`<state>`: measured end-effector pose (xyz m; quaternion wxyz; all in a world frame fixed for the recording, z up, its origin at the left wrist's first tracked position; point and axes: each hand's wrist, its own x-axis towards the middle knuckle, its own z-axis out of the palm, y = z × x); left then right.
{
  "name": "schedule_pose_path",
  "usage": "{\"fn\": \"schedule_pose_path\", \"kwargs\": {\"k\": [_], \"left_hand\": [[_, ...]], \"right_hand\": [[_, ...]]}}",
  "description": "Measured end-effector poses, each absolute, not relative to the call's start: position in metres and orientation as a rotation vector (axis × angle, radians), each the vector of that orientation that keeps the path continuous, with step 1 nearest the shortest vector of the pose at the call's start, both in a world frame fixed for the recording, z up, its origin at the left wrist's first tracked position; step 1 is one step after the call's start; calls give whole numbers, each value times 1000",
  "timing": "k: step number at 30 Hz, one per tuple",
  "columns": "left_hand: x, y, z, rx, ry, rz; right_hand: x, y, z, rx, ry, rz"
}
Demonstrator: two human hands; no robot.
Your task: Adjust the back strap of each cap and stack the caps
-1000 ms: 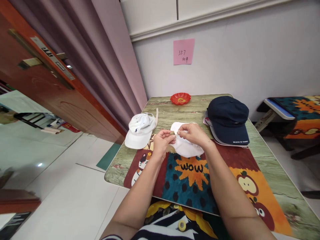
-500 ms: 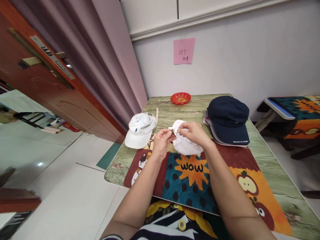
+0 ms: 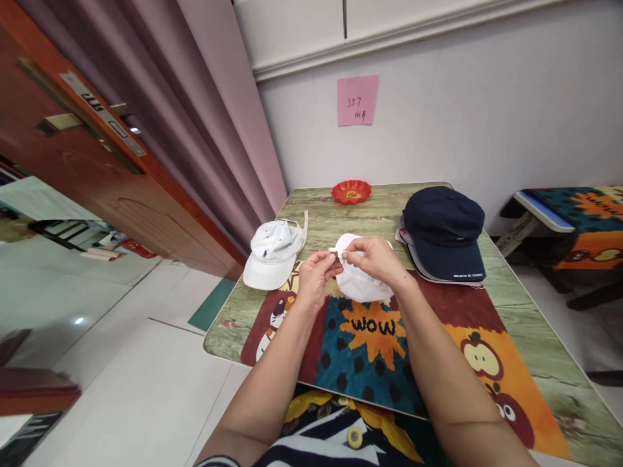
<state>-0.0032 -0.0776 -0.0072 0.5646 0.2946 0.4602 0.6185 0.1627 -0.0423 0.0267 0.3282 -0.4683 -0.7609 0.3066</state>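
A white cap (image 3: 364,283) lies on the patterned mat in front of me, partly hidden by my right hand. My left hand (image 3: 315,271) pinches the strap (image 3: 335,254) of this cap near what looks like a small buckle. The fingers of my right hand (image 3: 370,256) are closed on the same strap, just right of the left fingertips. A second white cap (image 3: 272,254) with a small dark logo sits to the left, its strap sticking up behind. On the right stands a stack of caps with a navy cap (image 3: 444,230) on top.
A red scalloped dish (image 3: 351,192) stands at the back of the wood-patterned table (image 3: 311,202). A wooden door (image 3: 111,175) and a mauve curtain (image 3: 228,117) flank the table's left. Another table (image 3: 584,214) is at the far right, and a pink note (image 3: 357,100) hangs on the wall.
The fingers have shifted very slightly at the strap, the right fingertips now a little lower on it. The other caps and the dish have stayed in place.
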Motion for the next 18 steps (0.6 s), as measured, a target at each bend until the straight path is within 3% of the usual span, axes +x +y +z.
{"fn": "schedule_pose_path", "kwargs": {"k": [18], "left_hand": [[-1, -77, -6, 806, 1133, 1465]], "right_hand": [[163, -42, 24, -1219, -1965, 943]]}}
